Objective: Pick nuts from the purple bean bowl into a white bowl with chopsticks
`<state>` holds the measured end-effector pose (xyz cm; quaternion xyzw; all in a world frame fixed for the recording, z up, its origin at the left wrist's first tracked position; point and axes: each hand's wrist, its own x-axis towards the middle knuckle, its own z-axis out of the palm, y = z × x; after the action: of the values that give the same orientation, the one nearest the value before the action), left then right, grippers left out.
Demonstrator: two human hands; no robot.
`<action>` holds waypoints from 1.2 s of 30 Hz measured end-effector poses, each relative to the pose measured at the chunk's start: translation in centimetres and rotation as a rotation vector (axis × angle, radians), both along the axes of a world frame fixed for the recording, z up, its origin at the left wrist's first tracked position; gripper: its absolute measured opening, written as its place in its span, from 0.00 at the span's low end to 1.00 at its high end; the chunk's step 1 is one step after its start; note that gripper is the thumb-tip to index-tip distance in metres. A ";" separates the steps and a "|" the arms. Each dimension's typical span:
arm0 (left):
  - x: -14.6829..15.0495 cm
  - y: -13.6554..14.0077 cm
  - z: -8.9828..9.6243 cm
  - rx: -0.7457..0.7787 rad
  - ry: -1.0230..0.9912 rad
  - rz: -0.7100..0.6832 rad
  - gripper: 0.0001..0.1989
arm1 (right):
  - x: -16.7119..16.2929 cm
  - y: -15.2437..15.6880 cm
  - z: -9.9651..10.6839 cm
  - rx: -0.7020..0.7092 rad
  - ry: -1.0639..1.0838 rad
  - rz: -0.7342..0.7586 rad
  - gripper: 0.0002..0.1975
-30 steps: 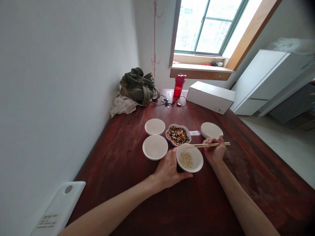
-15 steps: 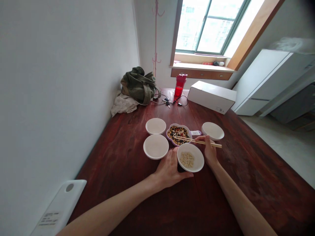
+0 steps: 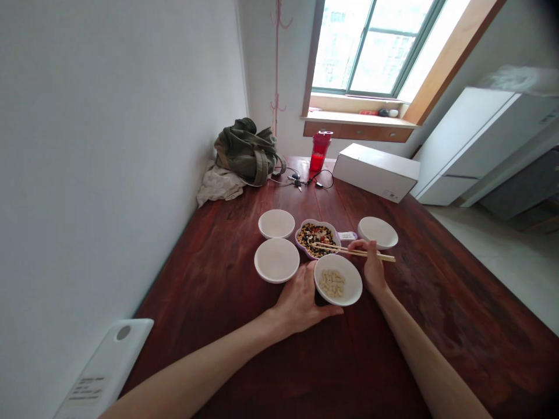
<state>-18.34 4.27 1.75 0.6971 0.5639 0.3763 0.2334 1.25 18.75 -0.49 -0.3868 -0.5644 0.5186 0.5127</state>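
Observation:
My left hand (image 3: 301, 302) is curved around the left side of a white bowl (image 3: 354, 291), which has pale, cream-coloured pieces (image 3: 332, 283) lying in its bottom. In my right hand (image 3: 372, 267) is a pair of wooden chopsticks (image 3: 384, 257), with the fingers closed on them. Their tips reach left into a purple-rimmed, flower-shaped dish (image 3: 335, 233) full of mixed beans and grains (image 3: 312, 237). Whether the tips pinch anything is too small to tell. A labelled handle (image 3: 348, 235) sticks out from the dish's right side.
Two white bowls (image 3: 276, 262) (image 3: 276, 224) stand left of the dish, and another white bowl (image 3: 378, 233) stands at its right. Farther back are a green bag (image 3: 247, 152), keys (image 3: 297, 184), a red bottle (image 3: 320, 152) and a white box (image 3: 375, 171). A wall borders the table's left side.
The chopsticks and my right hand have shifted very slightly to the right, the tips still over the beans. My left hand and the bowl have stayed in place.

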 end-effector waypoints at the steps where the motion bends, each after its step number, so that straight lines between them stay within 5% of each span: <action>1: 0.0 0.0 0.0 0.003 -0.002 -0.002 0.54 | 0.0 0.0 0.0 0.011 -0.024 -0.012 0.32; 8: 0.0 0.1 -0.1 0.004 -0.006 -0.011 0.53 | -0.3 -0.4 0.8 0.085 -0.121 -0.065 0.30; 28: -0.1 0.1 -0.3 0.014 -0.016 -0.016 0.55 | -0.4 -0.1 0.2 -0.069 0.064 0.052 0.32; 36: -0.1 0.1 -0.1 0.032 -0.021 -0.022 0.53 | -0.5 -0.2 0.2 0.023 -0.082 0.019 0.31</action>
<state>-18.41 4.36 1.64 0.7030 0.5477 0.3898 0.2322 0.71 18.57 -0.29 -0.3966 -0.5946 0.5006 0.4885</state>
